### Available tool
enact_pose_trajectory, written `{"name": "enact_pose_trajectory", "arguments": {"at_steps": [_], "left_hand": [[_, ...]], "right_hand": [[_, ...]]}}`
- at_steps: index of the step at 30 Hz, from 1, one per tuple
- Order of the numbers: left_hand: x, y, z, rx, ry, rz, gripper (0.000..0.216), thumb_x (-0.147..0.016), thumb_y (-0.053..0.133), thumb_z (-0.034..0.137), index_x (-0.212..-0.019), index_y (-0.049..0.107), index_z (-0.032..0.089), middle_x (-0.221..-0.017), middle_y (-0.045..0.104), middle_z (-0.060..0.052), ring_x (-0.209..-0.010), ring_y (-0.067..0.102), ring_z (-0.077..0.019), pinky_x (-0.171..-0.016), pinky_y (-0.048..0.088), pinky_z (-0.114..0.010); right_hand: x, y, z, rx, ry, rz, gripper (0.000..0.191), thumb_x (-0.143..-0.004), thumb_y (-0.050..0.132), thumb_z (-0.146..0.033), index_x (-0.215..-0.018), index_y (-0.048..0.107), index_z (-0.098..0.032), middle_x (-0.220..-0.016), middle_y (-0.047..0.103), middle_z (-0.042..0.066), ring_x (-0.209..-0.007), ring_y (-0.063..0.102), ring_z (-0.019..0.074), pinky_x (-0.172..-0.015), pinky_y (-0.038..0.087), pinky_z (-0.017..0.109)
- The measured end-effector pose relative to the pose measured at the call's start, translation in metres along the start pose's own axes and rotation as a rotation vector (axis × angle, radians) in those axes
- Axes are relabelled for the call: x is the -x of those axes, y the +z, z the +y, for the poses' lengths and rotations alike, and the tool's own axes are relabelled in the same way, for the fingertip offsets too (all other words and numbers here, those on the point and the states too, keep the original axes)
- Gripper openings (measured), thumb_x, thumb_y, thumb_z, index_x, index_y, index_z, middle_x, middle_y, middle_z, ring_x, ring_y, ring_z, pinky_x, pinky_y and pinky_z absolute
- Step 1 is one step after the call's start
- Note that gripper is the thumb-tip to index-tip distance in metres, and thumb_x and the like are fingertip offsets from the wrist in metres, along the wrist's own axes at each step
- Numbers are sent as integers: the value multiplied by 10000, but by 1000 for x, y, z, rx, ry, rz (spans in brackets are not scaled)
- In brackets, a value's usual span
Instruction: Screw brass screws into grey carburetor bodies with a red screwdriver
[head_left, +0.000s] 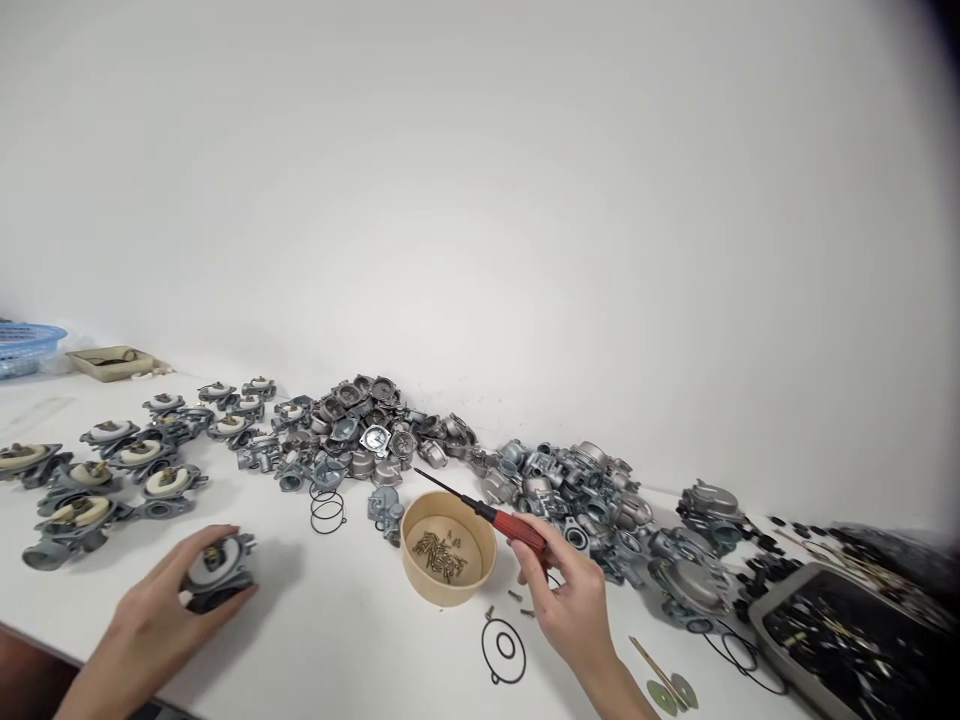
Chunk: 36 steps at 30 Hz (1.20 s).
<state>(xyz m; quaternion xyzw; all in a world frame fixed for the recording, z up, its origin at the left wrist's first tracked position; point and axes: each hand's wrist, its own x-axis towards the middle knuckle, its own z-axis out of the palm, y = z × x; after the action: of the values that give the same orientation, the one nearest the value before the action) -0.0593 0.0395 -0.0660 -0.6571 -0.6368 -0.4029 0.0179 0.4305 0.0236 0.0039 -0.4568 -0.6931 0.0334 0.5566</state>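
Red-handled screwdriver (519, 529) gripped in the right hand (568, 590), the left hand (154, 610) clasps a carburetor (217, 568) its fingers partly hide.

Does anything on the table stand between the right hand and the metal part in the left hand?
Yes: the bowl of screws stands between the right hand, which holds the screwdriver, and the metal part in the left hand. A small grey piece stands just past the bowl's left edge; thin black rings lie farther left.
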Motion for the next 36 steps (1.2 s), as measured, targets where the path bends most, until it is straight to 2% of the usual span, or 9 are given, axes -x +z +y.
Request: {"name": "enact_pose_trajectory", "arguments": {"at_steps": [3, 5, 9, 16, 27, 29, 32, 34, 36], "left_hand": [[-3, 20, 57, 138, 151, -180, 565, -935, 785, 492, -1436, 590, 318, -1413, 733, -72, -1212, 770, -334, -1056, 630, -425], [-3, 33, 92, 288, 218, -269, 569, -943, 795, 455, -1446, 575, 306, -1422, 721, -79, -1194, 780, -298, -1019, 643, -356], [5, 57, 134, 418, 282, -389, 542, -934, 802, 323, -1426, 575, 304, -1474, 669, -88, -1307, 712, -300, -1096, 607, -377], [22, 80, 130, 436, 263, -436, 576, -903, 831, 289, -1417, 581, 366, -1523, 622, -58, -1399, 667, -311, -1101, 610, -390], [25, 74, 128, 520, 175, -571, 803, -852, 839, 170, -1543, 518, 426, -1664, 550, -50, -1514, 578, -344, -1225, 535, -506], [25, 71, 129, 540, 116, -598, 838, -853, 792, 163, -1589, 482, 418, -1599, 608, -69, -1409, 659, -348, -1178, 566, -523], [23, 65, 135, 644, -61, -698, 815, -849, 744, 177, -1598, 468, 346, -1296, 763, -82, -1000, 784, -279, -911, 674, -405], [21, 62, 142, 768, -181, -739, 725, -818, 768, 191, -1497, 540, 301, -1370, 737, -99, -940, 773, -249, -809, 656, -324], [21, 60, 148, 867, -252, -726, 612, -773, 825, 200, -1347, 622, 269, -1596, 603, -120, -1089, 761, -272, -865, 638, -312]], "right_hand": [[-2, 2, -3, -49, 32, -58, 256, -1096, 599, -341, -1255, 753, -212, -810, 781, 31, -543, 654, 157, -484, 531, 273], [-2, 5, -5, -60, 51, -95, 269, -1094, 593, -353, -1249, 766, -216, -937, 826, 57, -577, 675, 152, -504, 560, 266], [0, 11, -3, -76, 94, -143, 281, -1078, 607, -358, -1249, 776, -214, -1051, 844, 81, -651, 720, 164, -580, 617, 276], [1, 11, 1, -113, 131, -183, 283, -1080, 614, -367, -1258, 754, -197, -965, 831, 70, -663, 766, 179, -594, 631, 282], [10, 15, 9, -148, 143, -144, 266, -1092, 623, -376, -1262, 754, -219, -756, 781, 18, -563, 716, 165, -539, 597, 260], [10, 14, 10, -145, 155, -149, 270, -1093, 618, -385, -1259, 756, -224, -751, 780, 20, -563, 712, 168, -513, 585, 256], [9, 13, 8, -147, 166, -146, 273, -1090, 621, -398, -1251, 758, -226, -751, 777, 23, -561, 705, 170, -503, 581, 261], [8, 13, 5, -151, 179, -132, 266, -1088, 627, -400, -1246, 759, -232, -753, 771, 20, -573, 704, 169, -532, 592, 267], [7, 12, 2, -155, 202, -112, 263, -1088, 630, -407, -1245, 761, -241, -759, 764, 15, -591, 704, 168, -576, 602, 277]]}}
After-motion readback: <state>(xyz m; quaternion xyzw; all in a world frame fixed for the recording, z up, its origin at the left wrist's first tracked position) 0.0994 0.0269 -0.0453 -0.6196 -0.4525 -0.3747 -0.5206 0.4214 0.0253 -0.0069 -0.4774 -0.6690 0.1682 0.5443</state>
